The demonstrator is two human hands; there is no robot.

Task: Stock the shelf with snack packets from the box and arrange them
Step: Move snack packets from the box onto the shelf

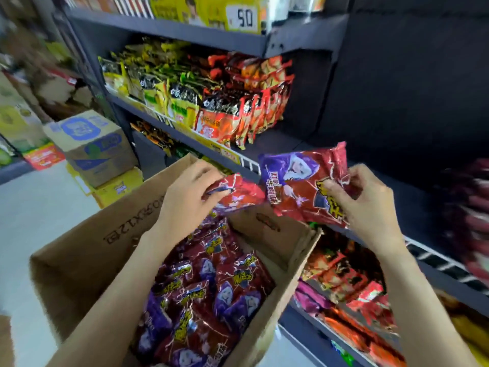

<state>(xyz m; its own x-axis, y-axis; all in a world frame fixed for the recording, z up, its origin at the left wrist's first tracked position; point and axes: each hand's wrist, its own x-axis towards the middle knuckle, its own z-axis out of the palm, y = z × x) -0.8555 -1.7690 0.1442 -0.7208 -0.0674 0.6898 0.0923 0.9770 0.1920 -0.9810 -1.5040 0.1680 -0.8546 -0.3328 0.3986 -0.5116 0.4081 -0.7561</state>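
Note:
An open cardboard box (87, 250) sits below me, filled with several red and purple snack packets (209, 295). My left hand (185, 200) grips one red packet (238, 193) just above the box's far rim. My right hand (362, 205) holds a second red and purple packet (299, 186) by its right end, level with the front edge of the dark shelf (383, 165). The two packets touch at their inner ends. That shelf's board behind the packets is bare and dark. At its far right stands a blurred row of red packets (473, 207).
Yellow and red noodle packets (211, 102) fill the same shelf further left. Below it a lower shelf holds mixed red and pink packets (344, 282). Stacked cartons (92, 144) stand on the floor at left. A price tag reading 50 (243, 18) hangs on the top shelf.

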